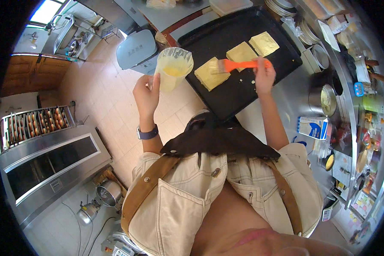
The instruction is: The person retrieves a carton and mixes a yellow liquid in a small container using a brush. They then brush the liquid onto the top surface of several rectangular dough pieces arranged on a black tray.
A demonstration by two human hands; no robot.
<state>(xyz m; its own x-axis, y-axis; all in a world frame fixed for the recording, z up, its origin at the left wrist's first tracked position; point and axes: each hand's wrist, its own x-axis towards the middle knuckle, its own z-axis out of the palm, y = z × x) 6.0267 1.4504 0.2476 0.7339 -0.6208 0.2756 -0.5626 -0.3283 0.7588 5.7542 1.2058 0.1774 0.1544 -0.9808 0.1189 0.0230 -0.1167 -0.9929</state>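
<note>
My left hand (148, 92) grips a translucent plastic measuring jug (174, 76), tilted so that yellow liquid shows inside it. In my right hand (264, 76) is a pastry brush (243, 65) with an orange handle. Its bristles rest on the nearest pale yellow square of layered dough (208, 76). A second dough square (240, 52) lies under the brush handle, and a third (264, 44) lies farther off. All three sit in a row on a black baking tray (220, 99). A few pale drops or crumbs dot the tray beside my right hand.
A grey-blue lidded bin (137, 49) stands on the tiled floor beyond the jug. Right of the tray, the steel worktop holds a metal pot (323, 100) and a blue-and-white carton (313, 127). Stacked plates (280, 7) stand past the tray's far corner. A steel oven (54, 169) is at left.
</note>
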